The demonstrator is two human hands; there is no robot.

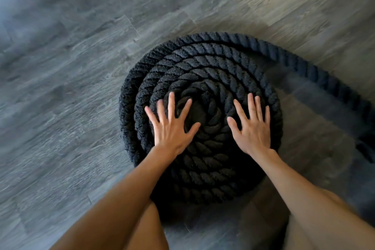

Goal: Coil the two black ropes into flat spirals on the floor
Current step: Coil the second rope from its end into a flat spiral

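Note:
A thick black twisted rope lies on the floor wound into a flat spiral of several turns. Its loose tail leaves the spiral's top right and runs off toward the right edge. My left hand lies flat on the coil just left of the centre, fingers spread and straight. My right hand lies flat on the coil just right of the centre, fingers straight. Neither hand grips the rope. Only one rope coil is in view.
Grey wood-grain plank floor surrounds the coil on all sides. My bare knees show at the bottom of the view, below the coil. A bright patch of light falls on the floor at the top right.

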